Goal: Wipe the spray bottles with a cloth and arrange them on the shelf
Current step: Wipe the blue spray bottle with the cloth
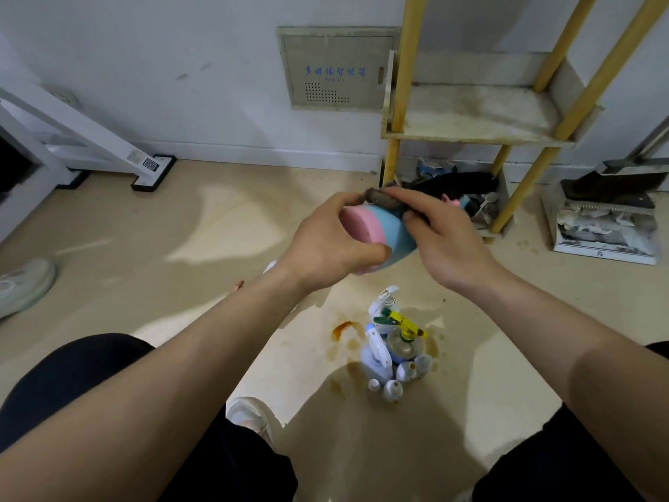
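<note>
Knees (pixel 72 375), hands (pixel 325 244), bottle (pixel 392 233), cloth (pixel 382 199); shelf (pixel 470 114) beyond

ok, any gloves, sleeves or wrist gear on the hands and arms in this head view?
None. The left hand and right hand are bare: no gloves, no rings seen, no watch or band. The left forearm and right forearm are uncovered to the frame edge, so no sleeve shows. No cables or markings.

Held bottle (pixel 391 235): pink-and-blue, tilted, in front of the shelf (pixel 470 115).
Cloth (pixel 381 198): dark grey, atop it.
Floor bottles (pixel 392 351): clustered, well before the shelf.
</note>
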Demonstrator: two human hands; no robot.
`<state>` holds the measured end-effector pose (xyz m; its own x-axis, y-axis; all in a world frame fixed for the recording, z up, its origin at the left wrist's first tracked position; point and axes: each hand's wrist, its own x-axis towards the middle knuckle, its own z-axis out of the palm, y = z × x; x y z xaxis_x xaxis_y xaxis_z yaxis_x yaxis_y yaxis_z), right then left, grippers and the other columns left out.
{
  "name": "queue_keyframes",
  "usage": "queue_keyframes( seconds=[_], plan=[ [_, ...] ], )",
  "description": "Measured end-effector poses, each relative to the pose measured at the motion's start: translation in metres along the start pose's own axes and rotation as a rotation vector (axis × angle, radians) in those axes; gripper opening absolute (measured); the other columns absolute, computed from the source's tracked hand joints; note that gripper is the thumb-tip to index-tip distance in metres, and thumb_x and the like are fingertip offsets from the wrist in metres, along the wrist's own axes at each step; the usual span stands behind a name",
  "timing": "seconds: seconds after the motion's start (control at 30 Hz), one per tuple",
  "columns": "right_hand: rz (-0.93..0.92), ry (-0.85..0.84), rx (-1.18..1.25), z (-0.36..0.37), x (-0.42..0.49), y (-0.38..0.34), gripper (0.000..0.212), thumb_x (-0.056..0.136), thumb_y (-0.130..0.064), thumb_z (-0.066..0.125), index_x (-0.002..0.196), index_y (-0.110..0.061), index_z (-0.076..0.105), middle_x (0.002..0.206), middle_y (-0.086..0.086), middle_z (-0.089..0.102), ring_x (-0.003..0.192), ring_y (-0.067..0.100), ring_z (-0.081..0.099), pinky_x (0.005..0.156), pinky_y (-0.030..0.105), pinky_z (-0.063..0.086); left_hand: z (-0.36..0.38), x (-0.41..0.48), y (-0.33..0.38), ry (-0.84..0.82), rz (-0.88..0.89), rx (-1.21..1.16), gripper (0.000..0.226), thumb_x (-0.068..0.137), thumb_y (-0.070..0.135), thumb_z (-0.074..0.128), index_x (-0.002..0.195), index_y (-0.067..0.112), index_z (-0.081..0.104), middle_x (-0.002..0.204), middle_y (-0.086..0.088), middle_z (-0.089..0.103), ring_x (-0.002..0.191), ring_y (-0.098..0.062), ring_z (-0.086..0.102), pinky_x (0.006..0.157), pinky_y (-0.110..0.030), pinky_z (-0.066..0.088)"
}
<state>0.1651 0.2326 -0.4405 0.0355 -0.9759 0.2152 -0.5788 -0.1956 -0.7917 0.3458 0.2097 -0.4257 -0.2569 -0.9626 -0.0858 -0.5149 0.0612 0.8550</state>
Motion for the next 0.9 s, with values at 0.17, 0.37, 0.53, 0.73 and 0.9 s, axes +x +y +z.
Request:
queue_keyframes(
  seconds=[0.17, 0.37, 0.53, 0.73, 0.9],
  plan=[
    [0.133, -0.004, 0.119, 0.009, -0.005, 0.001, 0.044, 0.105, -0.013, 0.042, 0.143, -0.031, 0.053, 0.138, -0.012, 0.058, 0.119, 0.005, 0.055, 0.094, 0.016, 0.048, -0.007, 0.003, 0.0, 0.061, 0.037, 0.014, 0.078, 0.07, 0.027, 0.087, 0.139, 0.024, 0.051, 0.119, 0.011, 0.055, 0.109, -0.01, 0.057, 0.09, -0.026, 0.051],
    [-0.133, -0.035, 0.233, 0.017, -0.016, -0.023, 0.047, 0.099, -0.004, 0.044, 0.142, -0.022, 0.053, 0.149, -0.008, 0.048, 0.143, -0.001, 0.034, 0.121, 0.025, 0.026, -0.006, 0.007, -0.005, 0.089, -0.014, -0.064, 0.088, 0.053, 0.049, 0.081, 0.132, 0.017, 0.056, 0.117, -0.001, 0.069, 0.107, -0.018, 0.067, 0.094, -0.043, 0.056],
    [-0.023, 0.029, 0.344, 0.017, -0.01, -0.014, 0.044, 0.097, -0.014, 0.045, 0.138, -0.026, 0.059, 0.139, -0.009, 0.059, 0.129, 0.003, 0.052, 0.114, 0.035, 0.038, -0.007, 0.004, -0.001, 0.086, 0.01, -0.084, 0.1, 0.059, 0.044, 0.089, 0.145, 0.015, 0.046, 0.131, 0.0, 0.063, 0.117, -0.014, 0.061, 0.098, -0.027, 0.051],
    [0.034, 0.012, 0.372, 0.011, -0.006, -0.008, 0.042, 0.097, -0.002, 0.041, 0.122, -0.022, 0.068, 0.128, -0.004, 0.066, 0.11, 0.004, 0.064, 0.093, 0.025, 0.051, -0.008, 0.002, 0.002, 0.034, 0.069, -0.036, 0.08, 0.061, 0.04, 0.089, 0.132, 0.03, 0.052, 0.116, 0.015, 0.065, 0.106, 0.003, 0.06, 0.093, -0.013, 0.047],
    [-0.257, -0.14, 0.002, 0.003, -0.009, -0.017, 0.047, 0.089, 0.003, 0.045, 0.124, -0.016, 0.07, 0.135, -0.005, 0.063, 0.137, 0.002, 0.045, 0.115, 0.019, 0.032, -0.014, 0.005, 0.001, 0.001, 0.094, 0.003, 0.091, 0.05, 0.042, 0.086, 0.132, 0.024, 0.052, 0.117, 0.012, 0.069, 0.106, -0.002, 0.065, 0.086, -0.015, 0.05]
  ],
)
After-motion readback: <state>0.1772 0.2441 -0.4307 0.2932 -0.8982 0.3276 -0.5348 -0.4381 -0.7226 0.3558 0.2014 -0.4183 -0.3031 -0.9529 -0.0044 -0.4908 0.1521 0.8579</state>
